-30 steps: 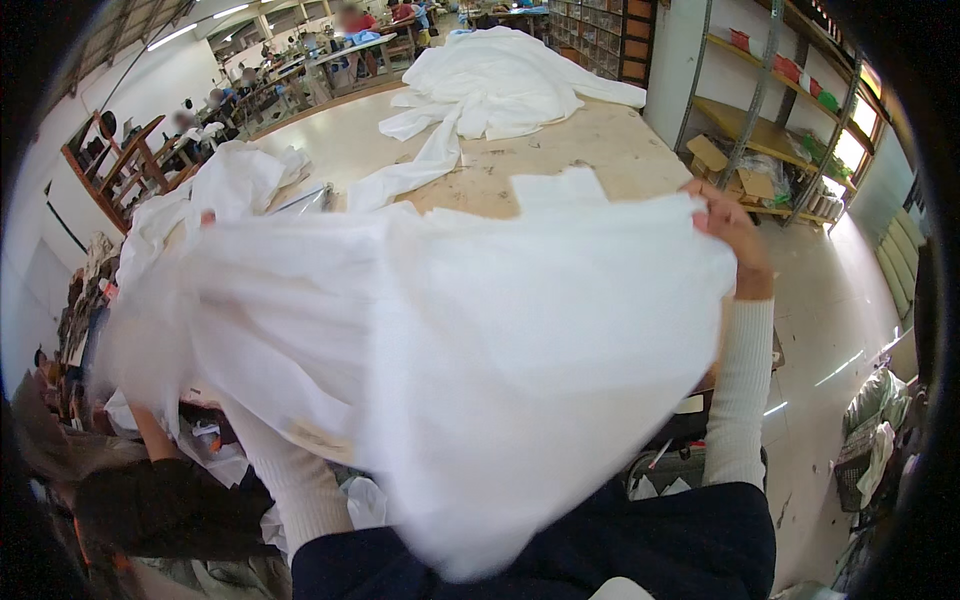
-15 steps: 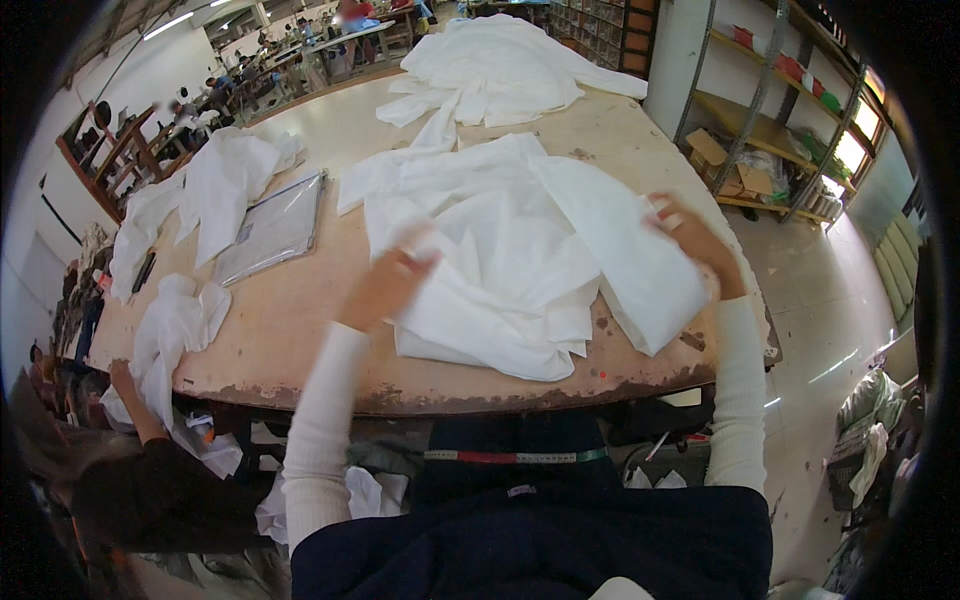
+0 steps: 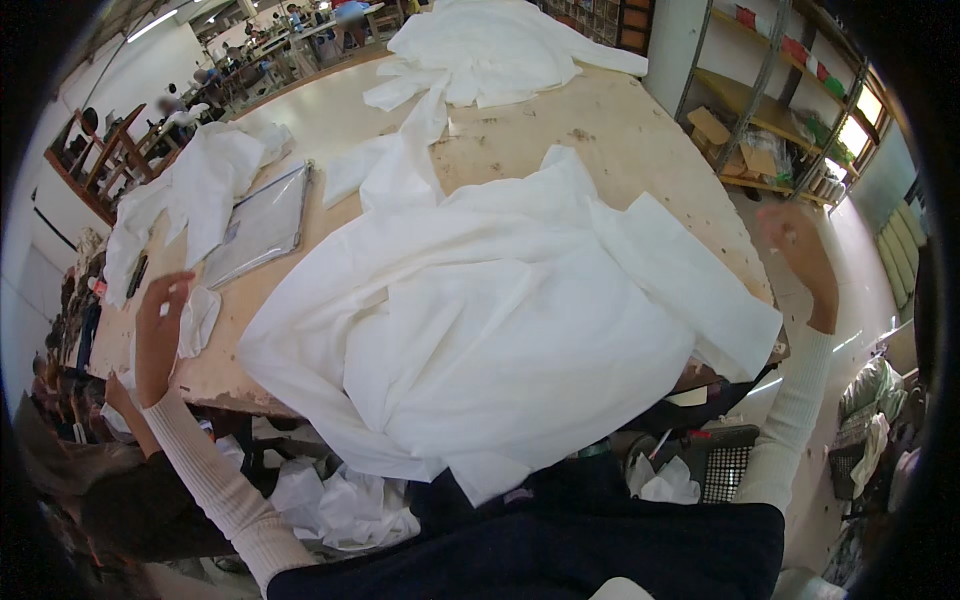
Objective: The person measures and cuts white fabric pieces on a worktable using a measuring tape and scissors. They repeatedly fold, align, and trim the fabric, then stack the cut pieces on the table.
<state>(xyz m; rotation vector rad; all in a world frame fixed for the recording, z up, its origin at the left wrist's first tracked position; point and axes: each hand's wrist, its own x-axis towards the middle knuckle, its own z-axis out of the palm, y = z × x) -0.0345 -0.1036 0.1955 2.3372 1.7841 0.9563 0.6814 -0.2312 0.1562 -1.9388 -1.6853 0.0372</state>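
Observation:
A large white cloth garment [image 3: 520,320] lies spread across the near side of the table, its lower part hanging over the front edge toward me. A sleeve-like flap reaches to the right. My left hand [image 3: 160,325] is raised left of the garment, apart from it, fingers loosely parted with nothing in them. Beyond the table's right edge, my right hand [image 3: 803,255] is up in the air, somewhat blurred, its fingers apart and no cloth in them.
A heap of white garments [image 3: 490,50] lies at the table's far end. At left are more white cloth [image 3: 215,165] and a flat, clear-wrapped package [image 3: 260,225]. Another person's hand [image 3: 125,400] is near the left edge. Metal shelving [image 3: 770,100] stands at right.
Both hands have let go of the garment and swung wide apart, left and right. The bunched cloth has opened out, now wider and draped over the front edge.

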